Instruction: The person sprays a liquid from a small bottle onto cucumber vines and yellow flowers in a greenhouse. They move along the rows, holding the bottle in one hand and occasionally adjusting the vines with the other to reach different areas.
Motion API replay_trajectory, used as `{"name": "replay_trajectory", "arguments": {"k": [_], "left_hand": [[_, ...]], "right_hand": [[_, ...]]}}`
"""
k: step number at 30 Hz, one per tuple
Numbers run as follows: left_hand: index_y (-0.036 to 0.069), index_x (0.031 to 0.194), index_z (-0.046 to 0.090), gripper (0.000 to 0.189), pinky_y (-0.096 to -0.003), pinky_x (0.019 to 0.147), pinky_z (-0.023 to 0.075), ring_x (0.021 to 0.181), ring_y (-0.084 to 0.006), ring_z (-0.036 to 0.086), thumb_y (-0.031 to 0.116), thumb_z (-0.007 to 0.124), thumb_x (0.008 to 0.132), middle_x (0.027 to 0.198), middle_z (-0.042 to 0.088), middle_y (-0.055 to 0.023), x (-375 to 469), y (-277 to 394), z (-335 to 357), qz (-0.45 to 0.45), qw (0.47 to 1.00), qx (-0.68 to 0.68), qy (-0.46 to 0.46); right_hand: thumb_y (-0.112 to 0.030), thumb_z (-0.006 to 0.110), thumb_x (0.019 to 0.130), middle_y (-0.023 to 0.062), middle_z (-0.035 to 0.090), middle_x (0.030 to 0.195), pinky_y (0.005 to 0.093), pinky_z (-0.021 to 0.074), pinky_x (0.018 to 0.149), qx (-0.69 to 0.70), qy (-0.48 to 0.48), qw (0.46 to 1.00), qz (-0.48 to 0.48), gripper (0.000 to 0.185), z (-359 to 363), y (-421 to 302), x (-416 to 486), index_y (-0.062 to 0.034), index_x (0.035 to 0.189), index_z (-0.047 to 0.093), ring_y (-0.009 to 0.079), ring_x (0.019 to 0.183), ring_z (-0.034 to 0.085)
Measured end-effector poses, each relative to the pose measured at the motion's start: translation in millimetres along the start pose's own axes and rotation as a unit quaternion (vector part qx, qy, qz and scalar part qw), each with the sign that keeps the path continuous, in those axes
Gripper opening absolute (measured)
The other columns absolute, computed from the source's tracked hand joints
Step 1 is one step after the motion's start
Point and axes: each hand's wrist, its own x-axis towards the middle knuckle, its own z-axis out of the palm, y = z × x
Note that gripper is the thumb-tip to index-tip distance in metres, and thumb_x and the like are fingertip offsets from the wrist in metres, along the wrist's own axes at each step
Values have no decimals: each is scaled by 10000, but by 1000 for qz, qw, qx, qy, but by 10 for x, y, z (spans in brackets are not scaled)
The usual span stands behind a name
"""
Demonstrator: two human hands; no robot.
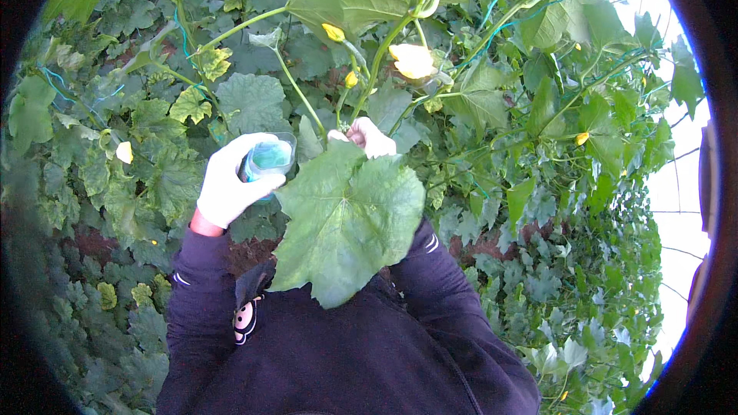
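My left hand point(232, 180), in a white glove, grips a clear plastic cup point(271, 157) with blue-green contents, tilted so that its mouth faces me. Just right of it, my gloved right hand point(373, 137) has its fingers bent together at a green vine stem point(377, 63), where several stalks meet. A broad lobed leaf point(351, 219) hangs in front of my right wrist and hides part of that hand. Above the hand are a yellow flower bud point(351, 79), another yellow bud on a small young fruit point(357, 55), and a pale, overexposed open blossom point(413, 61).
Teal support twine point(185, 40) runs along a vine at upper left, and more twine point(500, 29) follows a slanting stem at upper right. Dense leaves point(251, 98) surround both hands. Brown soil point(95, 245) shows through low at left. Bright light enters along the right edge.
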Motion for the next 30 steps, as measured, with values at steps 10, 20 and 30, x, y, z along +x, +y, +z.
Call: {"name": "replay_trajectory", "arguments": {"k": [10, 20, 30], "left_hand": [[10, 1258, 664, 553, -333, 948, 531, 1050, -152, 670, 129, 844, 750, 1148, 724, -75, -199, -8, 9, -3, 999, -17, 30], [31, 1220, 678, 536, -339, 929, 541, 1004, -202, 703, 125, 838, 718, 1115, 731, -108, -225, -187, 33, 33, 997, 1, 66], [18, 1207, 683, 534, -339, 920, 547, 1006, -179, 701, 135, 882, 725, 1106, 741, -98, -357, -116, -6, 33, 998, 0, 53]], "right_hand": [[-4, 620, 933, 35, 626, 894, 313, 545, 756, 211, -56, 976, 3, 218, 201, 449, 123, -31, 1148, 590, 101, 754, 613], [-356, 518, 1077, 83, 656, 1207, 382, 562, 917, 558, -51, 802, 207, 404, 93, -50, -599, -100, 1386, 560, 221, 1065, 665], [-322, 538, 1073, 74, 670, 1141, 363, 573, 876, 376, 18, 923, 75, 351, 518, 249, -33, -88, 1330, 583, 206, 1003, 674]]}}
